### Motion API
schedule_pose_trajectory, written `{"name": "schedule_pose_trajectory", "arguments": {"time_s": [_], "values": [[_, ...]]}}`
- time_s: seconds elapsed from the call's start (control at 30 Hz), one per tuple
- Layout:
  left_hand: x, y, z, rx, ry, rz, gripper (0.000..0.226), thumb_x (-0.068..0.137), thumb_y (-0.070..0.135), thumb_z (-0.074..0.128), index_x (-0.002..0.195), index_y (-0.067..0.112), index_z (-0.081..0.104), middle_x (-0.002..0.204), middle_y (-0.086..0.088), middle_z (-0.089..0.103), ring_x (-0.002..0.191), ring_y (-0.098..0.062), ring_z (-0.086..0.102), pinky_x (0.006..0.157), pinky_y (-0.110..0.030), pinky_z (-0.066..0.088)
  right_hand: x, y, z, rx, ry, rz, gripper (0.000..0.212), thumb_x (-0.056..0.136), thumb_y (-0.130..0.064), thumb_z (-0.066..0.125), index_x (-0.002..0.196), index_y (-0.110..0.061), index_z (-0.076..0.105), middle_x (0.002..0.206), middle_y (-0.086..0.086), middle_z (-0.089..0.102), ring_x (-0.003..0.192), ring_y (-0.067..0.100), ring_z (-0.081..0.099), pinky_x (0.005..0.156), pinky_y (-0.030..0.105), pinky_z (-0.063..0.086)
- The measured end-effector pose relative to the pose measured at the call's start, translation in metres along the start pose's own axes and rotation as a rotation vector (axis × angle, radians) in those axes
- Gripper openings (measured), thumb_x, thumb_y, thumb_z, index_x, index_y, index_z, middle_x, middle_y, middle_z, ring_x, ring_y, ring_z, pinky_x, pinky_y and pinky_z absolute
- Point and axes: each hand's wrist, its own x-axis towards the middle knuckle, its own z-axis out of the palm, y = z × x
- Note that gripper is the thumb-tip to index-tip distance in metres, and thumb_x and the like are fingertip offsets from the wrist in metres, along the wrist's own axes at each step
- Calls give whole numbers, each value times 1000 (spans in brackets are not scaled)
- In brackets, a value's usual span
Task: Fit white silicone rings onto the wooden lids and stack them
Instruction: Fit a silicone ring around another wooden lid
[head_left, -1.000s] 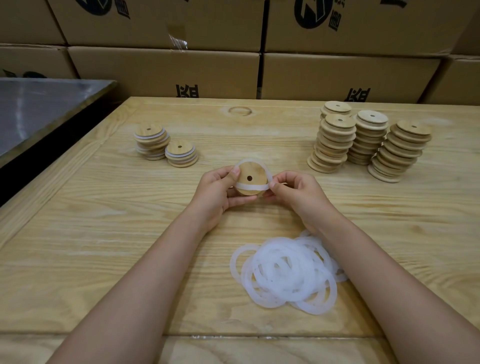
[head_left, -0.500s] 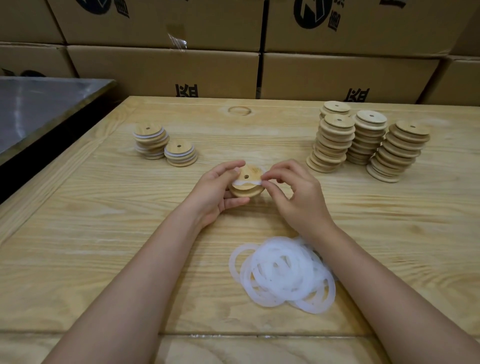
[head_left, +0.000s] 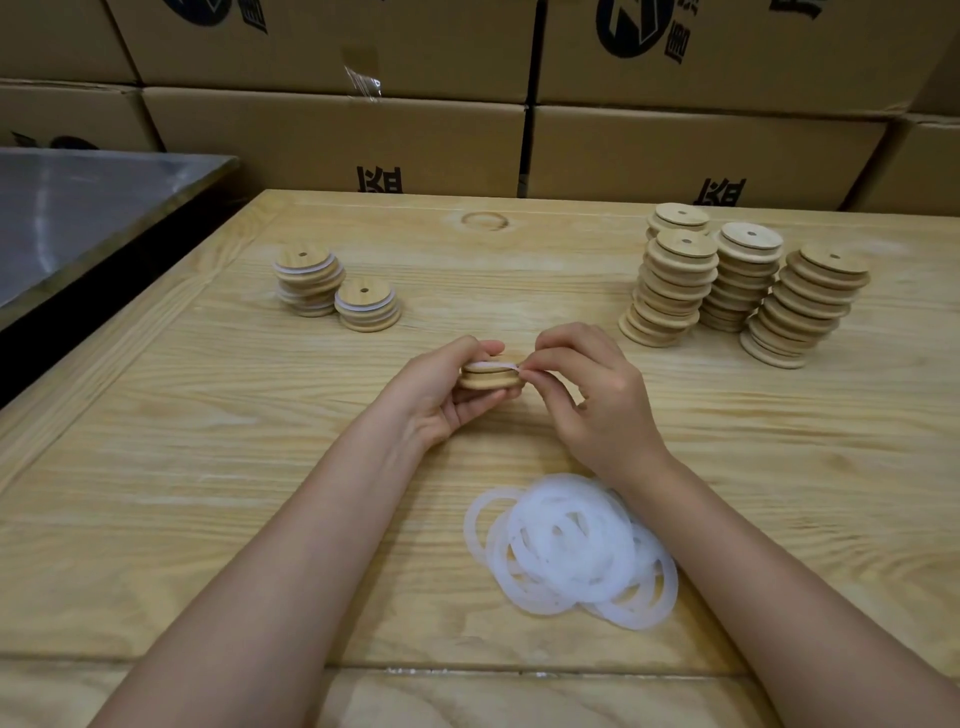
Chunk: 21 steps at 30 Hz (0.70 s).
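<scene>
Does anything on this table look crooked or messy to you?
Mostly tidy, but the bare lid stacks on the right lean, their lids slid sideways off each other, so they might topple. The white rings lie in a loose tangled heap, not stacked.

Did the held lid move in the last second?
Yes. The lid in the left hand tipped from face-on to edge-on, slightly nearer the pile of rings; the right hand pinches its ring.

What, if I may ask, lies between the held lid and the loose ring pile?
Head view: only bare wooden table lies between the lid and the ring pile.
</scene>
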Motion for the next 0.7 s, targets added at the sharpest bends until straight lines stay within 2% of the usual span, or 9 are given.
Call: {"name": "schedule_pose_trajectory", "arguments": {"time_s": [0.23, 0.43, 0.57, 0.7], "values": [[1, 0, -1, 4, -5, -24, 20, 87, 4, 44, 92, 10, 63, 57, -7, 66, 49, -17, 67, 40, -16, 49, 0, 0, -1, 3, -17, -71, 6, 81, 6, 66, 80, 3, 71, 84, 14, 65, 77, 28, 60, 78, 25, 44], [3, -1, -2, 31, -23, -20, 19, 89, 7, 46, 92, 10, 65, 61, -7, 68, 52, -14, 68, 39, -15, 48, -2, 3, -1, 67, -37, -36, 6, 82, 7, 67, 83, 3, 71, 84, 14, 65, 75, 28, 62, 69, 39, 51], [4, 0, -3, 7, -18, -27, 20, 89, 9, 47, 92, 9, 68, 61, -5, 68, 50, -10, 66, 38, -14, 47, -4, 4, -3, 105, -60, -27, 11, 84, 0, 68, 93, 3, 71, 97, 13, 68, 90, 25, 66, 83, 34, 53], [5, 0, -4, 33, -60, -6, 33, 91, 13, 49, 74, 12, 77, 65, -4, 70, 55, -8, 68, 40, -14, 48, -6, 3, 0, 163, -60, 58, 16, 81, 0, 70, 98, 0, 71, 104, 7, 70, 100, 18, 66, 90, 31, 52]]}}
